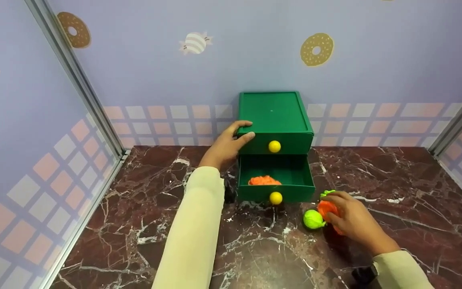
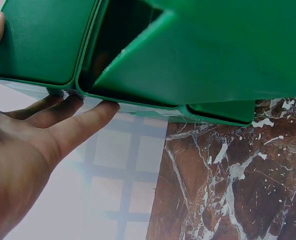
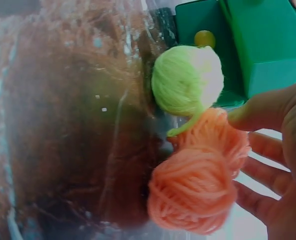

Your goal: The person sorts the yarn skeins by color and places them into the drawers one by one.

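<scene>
My left hand [image 1: 225, 146] rests at the front left corner of a small green drawer cabinet [image 1: 273, 112]. In the left wrist view its extended fingers [image 2: 87, 122] touch the cabinet's side. The lower drawer [image 1: 255, 193] is pulled out, with orange yarn [image 1: 264, 180] inside. To the right of the drawer, my right hand [image 1: 353, 218] holds an orange yarn ball [image 3: 220, 132] between thumb and fingers. Another orange yarn ball [image 3: 193, 190] lies against it. A lime-green yarn ball [image 1: 313, 219] sits just left, its loose end beside the orange yarn. More lime-green yarn [image 1: 327, 193] shows behind the hand.
The dark red marbled tabletop [image 1: 271, 257] carries everything. Behind the cabinet stands a lilac patterned wall [image 1: 255, 48], with side panels at left and right. The upper drawer [image 1: 295, 143] is closed and has a yellow knob [image 1: 274, 146]; a second yellow knob [image 1: 276, 198] is on the lower drawer.
</scene>
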The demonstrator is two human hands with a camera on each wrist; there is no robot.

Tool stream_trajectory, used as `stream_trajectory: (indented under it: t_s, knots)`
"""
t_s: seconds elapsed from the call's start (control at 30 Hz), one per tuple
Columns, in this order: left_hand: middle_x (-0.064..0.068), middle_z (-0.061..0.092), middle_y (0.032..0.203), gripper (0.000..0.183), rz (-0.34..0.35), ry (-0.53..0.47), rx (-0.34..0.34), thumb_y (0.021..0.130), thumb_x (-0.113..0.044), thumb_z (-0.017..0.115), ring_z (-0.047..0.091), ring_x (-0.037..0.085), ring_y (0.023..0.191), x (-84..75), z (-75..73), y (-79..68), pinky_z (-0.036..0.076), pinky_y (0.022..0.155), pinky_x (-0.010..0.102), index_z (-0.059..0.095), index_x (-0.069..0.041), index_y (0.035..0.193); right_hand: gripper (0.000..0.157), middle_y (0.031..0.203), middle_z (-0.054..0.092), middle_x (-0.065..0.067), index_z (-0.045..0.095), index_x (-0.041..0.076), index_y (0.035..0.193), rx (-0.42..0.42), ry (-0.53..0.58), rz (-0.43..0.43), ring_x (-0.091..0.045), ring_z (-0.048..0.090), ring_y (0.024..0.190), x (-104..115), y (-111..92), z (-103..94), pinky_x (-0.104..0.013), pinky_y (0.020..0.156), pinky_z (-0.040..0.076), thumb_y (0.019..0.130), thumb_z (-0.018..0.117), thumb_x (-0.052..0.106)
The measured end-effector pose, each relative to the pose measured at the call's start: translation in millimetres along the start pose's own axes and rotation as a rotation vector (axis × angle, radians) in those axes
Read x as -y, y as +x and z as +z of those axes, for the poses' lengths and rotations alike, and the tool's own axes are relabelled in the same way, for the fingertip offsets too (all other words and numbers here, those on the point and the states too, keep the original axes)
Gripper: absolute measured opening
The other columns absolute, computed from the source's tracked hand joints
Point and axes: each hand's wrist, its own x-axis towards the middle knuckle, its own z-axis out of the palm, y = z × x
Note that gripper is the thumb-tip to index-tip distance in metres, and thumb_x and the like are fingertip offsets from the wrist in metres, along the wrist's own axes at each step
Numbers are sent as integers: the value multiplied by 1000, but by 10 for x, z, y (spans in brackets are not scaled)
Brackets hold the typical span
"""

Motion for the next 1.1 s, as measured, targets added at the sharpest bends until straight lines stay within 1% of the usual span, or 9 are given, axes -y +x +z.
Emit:
stream_trajectory:
  t_s: [0.17, 0.3, 0.5, 0.67, 0.73, 0.93, 1.1]
  knots:
    - [1, 38, 152, 44, -3, 11, -5, 93, -56, 53, 43, 28, 136, -9, 18, -5, 40, 108, 49, 44, -48, 136, 35, 122, 61, -14, 67, 6, 118, -63, 17, -19, -39, 63, 105, 44, -4, -67, -57, 85, 50, 84, 74, 10]
    - [1, 39, 152, 43, 0, 19, -12, 93, -57, 52, 44, 28, 135, 7, 23, 2, 41, 107, 49, 44, -48, 135, 34, 121, 62, -14, 68, 6, 118, -105, 40, -32, -39, 62, 106, 82, 8, -94, -58, 86, 50, 84, 73, 9]
    - [1, 39, 150, 44, -16, -13, -12, 92, -57, 54, 47, 26, 132, 28, 24, 11, 42, 107, 48, 45, -48, 134, 36, 120, 63, -14, 68, 6, 118, -169, 53, -59, -35, 64, 100, 139, 52, -144, -54, 82, 52, 82, 74, 5]
    - [1, 39, 150, 43, -30, -45, -9, 92, -56, 55, 48, 26, 130, 27, 26, 16, 43, 106, 48, 45, -49, 134, 36, 121, 62, -14, 67, 7, 119, -177, 70, -40, -37, 62, 106, 194, 80, -204, -55, 81, 54, 83, 73, 5]
    - [1, 39, 150, 43, -27, -36, -12, 92, -56, 55, 48, 26, 131, 23, 24, 18, 42, 106, 48, 45, -48, 134, 36, 121, 62, -12, 67, 8, 119, -184, 71, -36, -36, 62, 107, 217, 96, -227, -54, 81, 54, 83, 73, 5]
    - [1, 40, 151, 44, -12, 0, -21, 93, -56, 54, 48, 27, 131, 5, 17, 15, 42, 106, 49, 45, -47, 135, 36, 119, 63, -10, 67, 10, 119, -227, 41, -75, -31, 65, 99, 289, 169, -284, -51, 78, 55, 84, 74, 7]
    - [2, 38, 152, 46, -4, 26, -13, 93, -58, 53, 46, 28, 134, 0, 12, 17, 39, 108, 50, 44, -47, 137, 35, 118, 64, -9, 68, 12, 117, -256, 36, -116, -31, 63, 102, 342, 244, -328, -52, 83, 52, 83, 74, 9]
